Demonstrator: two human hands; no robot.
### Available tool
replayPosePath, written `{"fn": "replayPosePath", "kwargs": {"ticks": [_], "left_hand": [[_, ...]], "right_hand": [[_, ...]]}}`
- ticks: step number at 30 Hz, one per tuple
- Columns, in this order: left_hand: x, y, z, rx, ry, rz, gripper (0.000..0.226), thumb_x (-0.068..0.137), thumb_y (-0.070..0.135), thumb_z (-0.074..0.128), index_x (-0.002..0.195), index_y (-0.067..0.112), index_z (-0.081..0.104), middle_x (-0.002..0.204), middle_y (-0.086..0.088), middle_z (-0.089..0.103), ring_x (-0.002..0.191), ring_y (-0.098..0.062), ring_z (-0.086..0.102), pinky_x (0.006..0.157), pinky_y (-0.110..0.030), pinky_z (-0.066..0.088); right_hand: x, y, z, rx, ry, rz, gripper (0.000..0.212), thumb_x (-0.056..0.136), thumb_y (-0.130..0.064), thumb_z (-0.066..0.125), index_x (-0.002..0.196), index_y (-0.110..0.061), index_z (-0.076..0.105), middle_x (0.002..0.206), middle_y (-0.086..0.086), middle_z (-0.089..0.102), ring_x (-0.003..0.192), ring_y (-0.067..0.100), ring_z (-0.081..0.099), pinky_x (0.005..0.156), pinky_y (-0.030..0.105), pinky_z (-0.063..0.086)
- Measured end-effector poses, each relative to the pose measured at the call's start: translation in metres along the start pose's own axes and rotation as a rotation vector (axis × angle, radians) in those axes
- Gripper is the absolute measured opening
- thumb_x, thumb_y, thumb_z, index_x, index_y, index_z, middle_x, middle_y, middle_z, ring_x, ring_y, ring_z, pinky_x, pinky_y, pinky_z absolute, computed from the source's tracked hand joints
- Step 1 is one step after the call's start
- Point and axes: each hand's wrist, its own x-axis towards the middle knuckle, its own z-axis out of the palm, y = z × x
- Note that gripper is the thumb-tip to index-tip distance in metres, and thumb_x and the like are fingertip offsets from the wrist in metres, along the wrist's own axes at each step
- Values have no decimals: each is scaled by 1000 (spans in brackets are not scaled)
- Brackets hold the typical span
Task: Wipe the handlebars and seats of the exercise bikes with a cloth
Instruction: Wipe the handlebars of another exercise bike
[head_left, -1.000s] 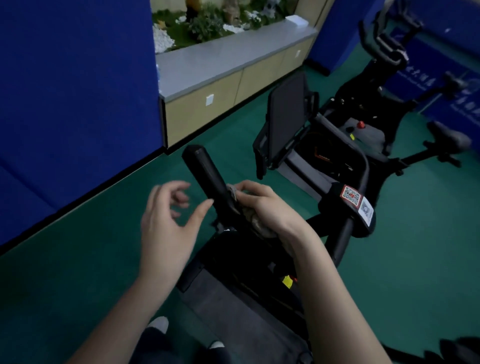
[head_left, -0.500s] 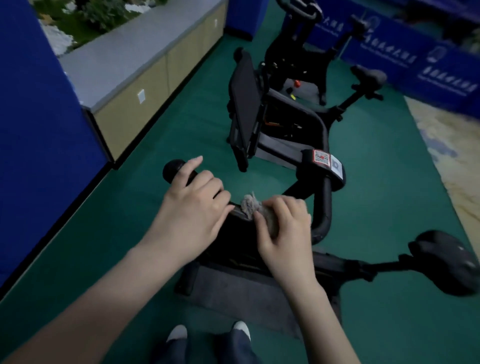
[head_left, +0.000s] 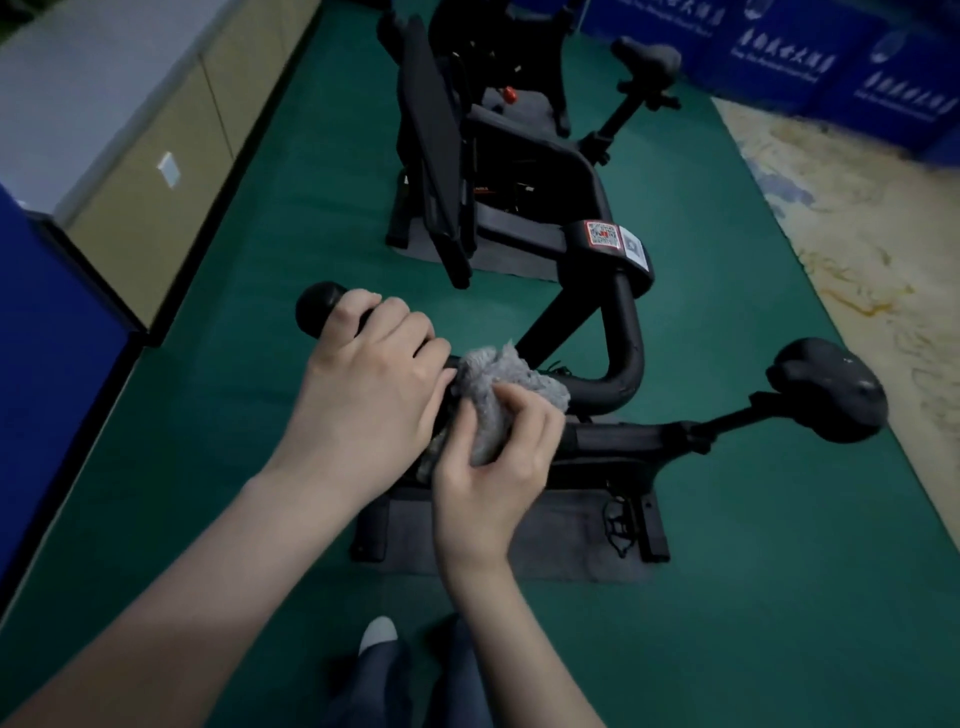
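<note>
Left grip (head_left: 363, 395) wraps the black tubular handlebar (head_left: 621, 332) — its end points up-left; right grip (head_left: 493, 467) clutches the grey fluffy cloth (head_left: 493, 384) against it.

Floor (head_left: 727, 597): green covering across most of the frame. Directly on it: grey mat (head_left: 561, 540), lower centre, bearing the near exercise bike (head_left: 613, 441); second grey mat (head_left: 498, 265), upper centre, bearing the second exercise bike (head_left: 519, 197); pale patterned rug (head_left: 857, 249), right edge; blue printed panels (head_left: 810, 57), upper right; beige cabinet (head_left: 156, 171), upper left; white shoe toe (head_left: 378, 631), bottom centre.
</note>
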Motion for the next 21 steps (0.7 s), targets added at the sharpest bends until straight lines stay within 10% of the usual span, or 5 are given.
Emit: {"fn": "replayPosePath", "kwargs": {"ticks": [7,13,21], "left_hand": [[-2,-3,2,18,19,32,32,92,28,42,93,12,69,90,-2,64,93,-26,58,100,-36,22],[-3,-5,2,8,37,44,32,92,26,42,93,11,69,90,-2,65,93,-26,58,101,-36,22],[-3,-6,2,9,57,55,33,92,25,41,94,10,70,90,-3,66,92,-26,59,101,-37,23]], "right_hand": [[-5,3,-8,129,116,332,23,81,-7,72,96,-16,57,99,-1,60,97,8,58,87,22,45],[-33,13,-20,141,-163,672,28,77,-15,77,95,-31,64,112,-4,66,106,9,62,97,34,48],[-12,16,10,325,-232,734,6,89,-16,64,87,-10,62,82,8,67,75,17,60,80,49,52]]}}
